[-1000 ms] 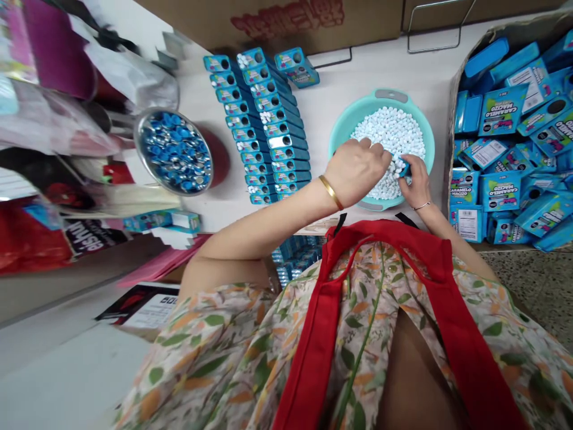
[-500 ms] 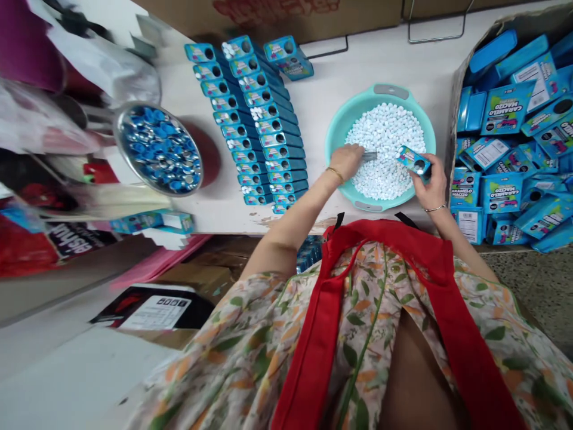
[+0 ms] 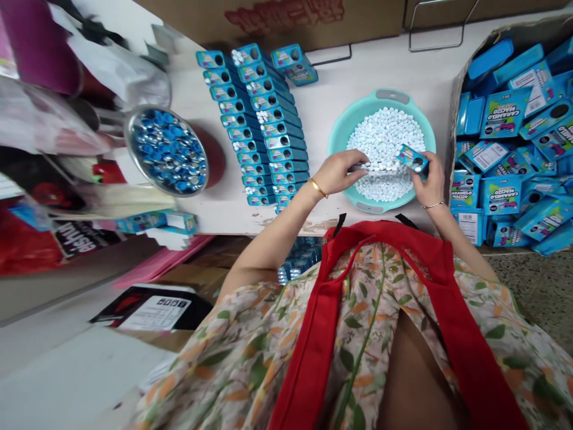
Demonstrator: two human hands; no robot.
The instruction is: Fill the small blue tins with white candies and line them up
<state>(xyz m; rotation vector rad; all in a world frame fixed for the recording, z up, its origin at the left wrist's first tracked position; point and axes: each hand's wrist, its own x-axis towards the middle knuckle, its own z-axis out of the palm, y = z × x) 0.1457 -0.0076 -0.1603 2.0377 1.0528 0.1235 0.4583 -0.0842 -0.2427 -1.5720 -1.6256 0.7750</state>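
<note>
A turquoise basin (image 3: 338,128) holds a heap of small white candies (image 3: 385,128). Over its near-left side my left hand (image 3: 344,170) is closed on the end of a narrow scoop (image 3: 366,168) loaded with a row of candies; its far end blends into the heap. On the basin's right side, my right hand (image 3: 430,182) grips a small blue candy tin (image 3: 412,158), tilted, with a dark round opening in its end facing the scoop.
Two rows of blue tins (image 3: 280,143) stand left of the basin, some with candies on top, and a separate tin (image 3: 295,64) is behind. A steel bowl (image 3: 129,128) of blue and silver pieces sits further left. A cardboard box (image 3: 459,83) full of tins is at right.
My left hand has drawn back and turned, lifting the scoop out of the heap with candies along it. My right hand keeps the tin in nearly the same place.
</note>
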